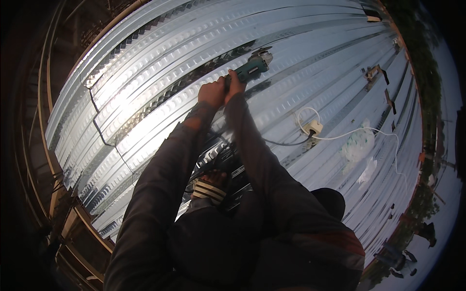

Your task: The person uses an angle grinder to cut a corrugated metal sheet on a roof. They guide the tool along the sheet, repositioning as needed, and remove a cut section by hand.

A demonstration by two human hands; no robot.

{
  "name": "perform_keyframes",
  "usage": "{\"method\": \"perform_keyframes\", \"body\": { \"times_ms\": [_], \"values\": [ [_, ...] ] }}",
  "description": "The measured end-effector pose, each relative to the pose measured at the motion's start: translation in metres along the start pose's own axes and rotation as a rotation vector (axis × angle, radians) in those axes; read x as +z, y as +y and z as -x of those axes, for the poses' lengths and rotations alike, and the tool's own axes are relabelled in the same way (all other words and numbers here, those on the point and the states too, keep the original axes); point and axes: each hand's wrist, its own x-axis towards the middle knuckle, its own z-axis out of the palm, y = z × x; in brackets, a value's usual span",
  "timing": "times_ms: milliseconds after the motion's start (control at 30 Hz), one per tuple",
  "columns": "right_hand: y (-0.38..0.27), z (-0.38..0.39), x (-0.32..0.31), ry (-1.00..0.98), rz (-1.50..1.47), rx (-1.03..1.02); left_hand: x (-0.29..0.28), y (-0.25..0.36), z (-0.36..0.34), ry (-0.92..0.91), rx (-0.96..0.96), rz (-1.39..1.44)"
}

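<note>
A teal angle grinder (251, 71) lies along my reach over ribbed, shiny metal decking (286, 63). My left hand (212, 92) is closed around its rear end, while my right hand (235, 84) grips the body just ahead of it. At the tool's far end are a metallic head and a thin disc (261, 50), close above the sheet; whether the disc touches the metal I cannot tell. Dark streaks mark the decking beside the grinder. Below my forearms, my foot in a striped sandal (208, 190) rests on the decking.
A white socket block (313, 128) with a dark plug and white cord (347, 133) sits to the right. Beyond it lie crumpled plastic (359, 145) and metal tools (374, 72). A dark cord (96, 116) crosses the left ribs. Wooden beams (48, 184) border the left edge; people (398, 257) are at lower right.
</note>
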Motion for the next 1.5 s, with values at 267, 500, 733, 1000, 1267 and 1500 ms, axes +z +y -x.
{"method": "perform_keyframes", "body": {
  "times_ms": [267, 500, 733, 1000, 1267, 1500],
  "values": [
    [0.008, -0.025, -0.004, 0.058, 0.060, -0.031, -0.011, 0.006, -0.005, -0.047, -0.012, -0.016],
    [0.009, -0.031, 0.005, 0.102, 0.070, -0.028, -0.014, 0.003, -0.012, -0.054, -0.012, -0.025],
    [0.007, -0.030, 0.006, 0.057, 0.209, 0.026, -0.018, 0.001, -0.017, -0.089, -0.035, -0.051],
    [0.009, -0.033, 0.014, 0.143, 0.160, -0.038, -0.017, -0.001, -0.019, -0.030, -0.023, -0.082],
    [-0.005, -0.010, 0.028, 0.160, 0.178, 0.050, -0.024, -0.007, -0.021, -0.072, -0.028, -0.054],
    [-0.006, -0.018, 0.026, 0.177, 0.176, 0.087, -0.024, -0.006, -0.026, -0.064, -0.011, -0.027]
  ]
}}
